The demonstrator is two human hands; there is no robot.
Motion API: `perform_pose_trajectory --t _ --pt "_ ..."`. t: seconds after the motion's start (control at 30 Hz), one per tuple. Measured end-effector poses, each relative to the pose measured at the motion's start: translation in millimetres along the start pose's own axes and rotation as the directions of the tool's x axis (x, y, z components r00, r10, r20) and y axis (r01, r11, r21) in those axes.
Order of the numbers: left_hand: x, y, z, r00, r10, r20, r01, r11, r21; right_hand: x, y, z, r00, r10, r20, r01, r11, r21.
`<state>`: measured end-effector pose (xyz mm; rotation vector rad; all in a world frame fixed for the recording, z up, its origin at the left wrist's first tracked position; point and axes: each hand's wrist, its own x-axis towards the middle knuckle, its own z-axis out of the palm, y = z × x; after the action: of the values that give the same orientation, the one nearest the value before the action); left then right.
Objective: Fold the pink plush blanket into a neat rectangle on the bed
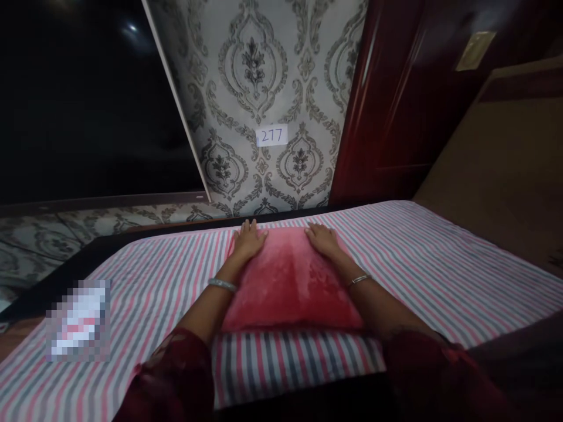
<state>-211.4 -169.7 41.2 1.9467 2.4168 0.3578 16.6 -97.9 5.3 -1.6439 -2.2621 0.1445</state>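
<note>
A plush piece of red and pink cloth lies spread flat in front of me, paler along its far edge. My left hand rests on its far left corner with the fingers stretched out. On the far right corner, my right hand lies palm down, its fingers extended too. Both palms press on the cloth and neither hand grips it. Beneath is a striped sheet in pink, grey and white. Each wrist wears a bangle.
At the left stands a large dark screen. Patterned wallpaper with a paper label reading 277 faces me. A dark red glossy door or panel is on the right. A blurred-out item lies on the sheet's left side.
</note>
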Motion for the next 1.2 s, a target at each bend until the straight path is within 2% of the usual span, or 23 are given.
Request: perform_pose_trajectory --t 0.07,0.1,0.13,0.17,0.23,0.27,0.33,0.4,0.43,0.5,0.63,0.73,0.8,0.9,1.0,1.2 --pt "-32.7 2.3 -10.5 0.984 0.17 -0.059 -0.171 0.985 -0.012 -4.3 4.1 -10.1 0.999 -0.046 0.001 0.046 0.999 0.018" --pt "-54.4 3.2 -12.1 0.95 0.302 -0.076 -0.305 0.952 -0.022 -9.3 4.8 -13.9 0.995 -0.103 0.001 0.102 0.994 0.03" --pt "-77.8 4.2 -10.8 0.892 0.447 -0.067 -0.451 0.891 -0.058 -16.1 4.1 -16.3 0.982 -0.188 0.005 0.188 0.981 0.051" --pt "-101.5 5.2 -6.8 0.816 0.575 -0.057 -0.578 0.812 -0.083 -24.3 1.9 -17.4 0.955 -0.297 0.013 0.295 0.952 0.081" --pt "-143.2 7.8 7.5 0.675 0.737 -0.031 -0.737 0.673 -0.063 -41.5 -6.9 -16.0 0.849 -0.526 0.043 0.515 0.843 0.156" --pt "-159.1 9.5 16.5 0.657 0.753 -0.023 -0.754 0.656 -0.044 -48.9 -12.9 -13.8 0.786 -0.615 0.065 0.595 0.781 0.189" --pt "-179.1 13.2 35.3 0.669 0.743 -0.015 -0.743 0.669 0.01 -57.3 -24.9 -8.2 0.685 -0.717 0.128 0.685 0.694 0.222" --pt "-186.8 16.2 51.3 0.707 0.706 -0.033 -0.704 0.708 0.055 -54.7 -33.2 -2.0 0.618 -0.763 0.189 0.732 0.646 0.216" --pt "-188.0 17.0 57.5 0.718 0.695 -0.046 -0.692 0.719 0.069 -49.1 -35.1 0.9 0.603 -0.769 0.21 0.743 0.638 0.203" --pt "-188.7 16.9 65.7 0.724 0.686 -0.073 -0.681 0.728 0.079 -31.7 -34.2 6.1 0.613 -0.758 0.222 0.743 0.649 0.164" --pt "-190.6 13.5 72.1 0.719 0.685 -0.12 -0.681 0.728 0.075 11.9 -22.2 14.1 0.708 -0.671 0.221 0.667 0.738 0.104" --pt "-191.6 12.1 76.8 0.717 0.684 -0.135 -0.681 0.729 0.072 38.2 -13.4 20.5 0.761 -0.605 0.237 0.591 0.796 0.132" --pt "-191.3 12.0 80.4 0.716 0.681 -0.156 -0.679 0.73 0.073 49.8 -9.1 25.0 0.774 -0.582 0.247 0.555 0.813 0.176" --pt "-190.4 11.9 83.1 0.714 0.681 -0.162 -0.678 0.731 0.084 57.2 -4.9 30.7 0.788 -0.565 0.247 0.522 0.824 0.218" --pt "-189.8 11.6 81.5 0.708 0.692 -0.137 -0.687 0.721 0.091 55.1 -3.1 34.4 0.82 -0.53 0.215 0.488 0.844 0.221" --pt "-191.2 12.4 75.1 0.725 0.674 -0.14 -0.673 0.737 0.061 49.8 -6.6 33.8 0.849 -0.473 0.234 0.455 0.881 0.13"
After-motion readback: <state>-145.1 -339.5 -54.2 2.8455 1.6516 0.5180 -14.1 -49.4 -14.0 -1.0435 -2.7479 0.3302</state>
